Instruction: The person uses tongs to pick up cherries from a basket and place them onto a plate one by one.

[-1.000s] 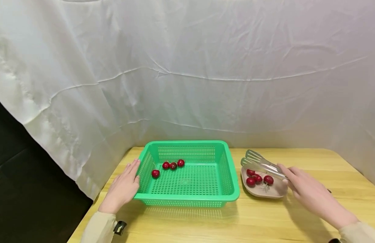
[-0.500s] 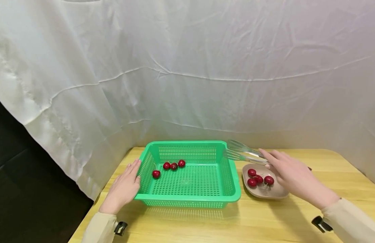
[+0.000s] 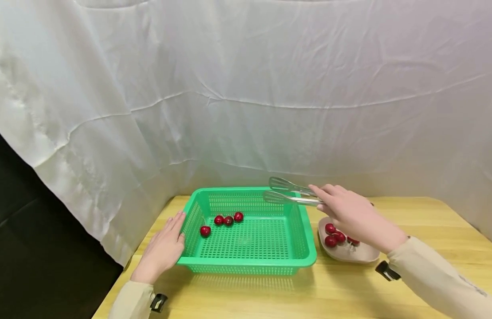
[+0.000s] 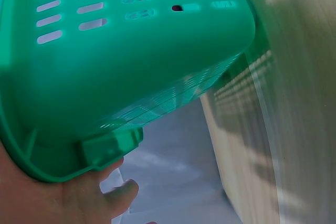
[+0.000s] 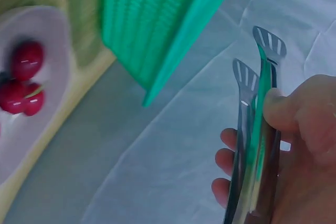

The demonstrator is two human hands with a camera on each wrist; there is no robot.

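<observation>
My left hand (image 3: 162, 248) rests against the left rim of a green plastic basket (image 3: 246, 262), its fingers straight along the edge. Several red cherries (image 3: 228, 221) lie in the left and back part of the basket. In my right hand (image 3: 351, 217) I grip metal tongs (image 3: 298, 200) over the basket's back right corner. The slotted tips of the tongs stand apart, with nothing between them in the right wrist view. Partly hidden under that hand is a pale dish (image 3: 357, 257) holding several cherries (image 3: 330, 241), some with stems.
Basket and dish stand on a light wooden table (image 3: 246, 301), the dish just right of the basket. A whitish cloth (image 3: 246, 88) hangs behind and along the left side. A dark surface (image 3: 38, 248) lies at the far left.
My right hand has carried the tongs up and leftward from above the dish to over the basket's back right part. The left hand and the cherries stay put.
</observation>
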